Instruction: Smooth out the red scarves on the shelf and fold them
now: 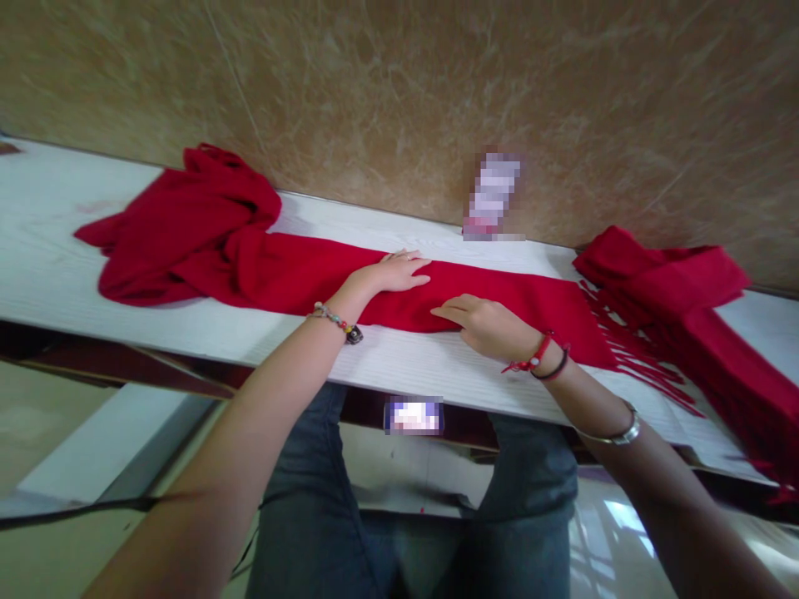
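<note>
A red scarf (pixel 530 295) lies stretched along a narrow white table, its fringed end to the right and its other part bunched in a heap on the left. My left hand (pixel 399 273) rests flat on the scarf's middle with fingers spread. Just right of it, my right hand (pixel 496 326) is at the scarf's near edge, its fingers closed together on the cloth. The right thumb is partly hidden. A second red fringed piece (pixel 662 283) lies folded at the right, beside the scarf's fringe.
Behind the white table (pixel 399 370) rises a brown marbled wall (pixel 374 108). A blurred-out upright item (pixel 493 195) leans there. Below the near edge is another blurred-out bright rectangle (pixel 414 415), above my knees. A dark cable (pixel 81 512) runs at lower left.
</note>
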Tool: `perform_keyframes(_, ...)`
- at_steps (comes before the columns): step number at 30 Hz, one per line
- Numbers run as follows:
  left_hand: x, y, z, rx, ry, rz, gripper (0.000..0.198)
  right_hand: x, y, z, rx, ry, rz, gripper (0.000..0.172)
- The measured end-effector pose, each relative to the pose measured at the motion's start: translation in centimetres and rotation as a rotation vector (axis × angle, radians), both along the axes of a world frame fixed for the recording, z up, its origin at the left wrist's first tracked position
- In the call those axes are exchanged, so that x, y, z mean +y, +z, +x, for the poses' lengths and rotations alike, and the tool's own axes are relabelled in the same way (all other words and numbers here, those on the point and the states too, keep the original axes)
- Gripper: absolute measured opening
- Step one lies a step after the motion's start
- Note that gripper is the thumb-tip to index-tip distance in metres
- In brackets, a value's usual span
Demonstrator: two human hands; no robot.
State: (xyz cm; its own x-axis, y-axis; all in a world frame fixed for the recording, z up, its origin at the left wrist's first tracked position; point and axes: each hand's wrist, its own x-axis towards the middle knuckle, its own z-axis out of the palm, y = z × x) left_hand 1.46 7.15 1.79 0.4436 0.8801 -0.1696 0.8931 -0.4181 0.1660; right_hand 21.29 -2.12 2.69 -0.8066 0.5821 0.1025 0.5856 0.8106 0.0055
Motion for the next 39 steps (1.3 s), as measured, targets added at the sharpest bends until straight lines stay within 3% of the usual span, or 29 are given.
perform_keyframes(7, 0.1, 0.2, -0.3, 0.006, -0.032, 0.038, 0.059, 0.4, -0.2, 1.0, -0.014, 0.032, -0.087, 0.061)
perform_keyframes(18, 0.2, 0.0, -0.3, 0.040, -0.051, 0.035, 0.059, 0.0, 0.5, -0.6, -0.095, -0.141, 0.190, 0.022)
perform_keyframes(26, -0.4, 0.0, -0.1, 0.040, 0.066, -0.070, 0.066, -1.2, 1.1, -0.7, -0.147, -0.107, 0.243, 0.024)
perform_keyframes(35, 0.3, -0.8, -0.4, 0.008, 0.046, -0.060, 0.067, -1.5, 1.1, -0.9, -0.170, -0.114, 0.219, 0.023)
perform_keyframes(39, 0.3, -0.4, -0.3, -0.036, 0.059, -0.089, 0.067, -1.4, 0.8, -1.0, -0.156, -0.116, 0.202, 0.021)
